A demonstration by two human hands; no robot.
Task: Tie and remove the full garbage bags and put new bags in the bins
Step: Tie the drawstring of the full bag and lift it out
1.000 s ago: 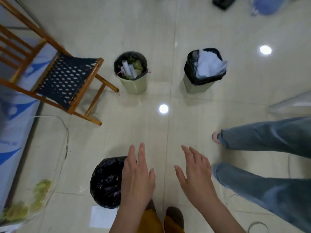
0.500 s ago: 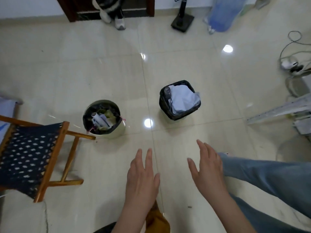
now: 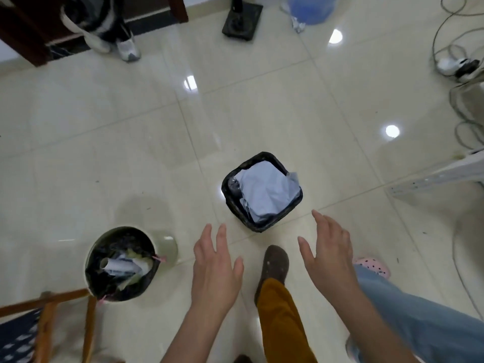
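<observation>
From the head view, a square bin (image 3: 262, 191) lined with a black bag (image 3: 264, 226) stands on the glossy cream tiled floor (image 3: 131, 140) and is filled with crumpled white paper (image 3: 264, 192), while a round pale bin (image 3: 125, 263) to its left, also lined in black, holds rolled paper and greenish scraps. The left hand (image 3: 213, 268) and right hand (image 3: 328, 254) hover near the square bin with fingers straight and spread, holding nothing. A wooden chair (image 3: 47, 326) sits at lower left beside the round bin, cables (image 3: 450, 35) trail at right, and another person's sneakers (image 3: 125, 47) stand by a dark doorway
</observation>
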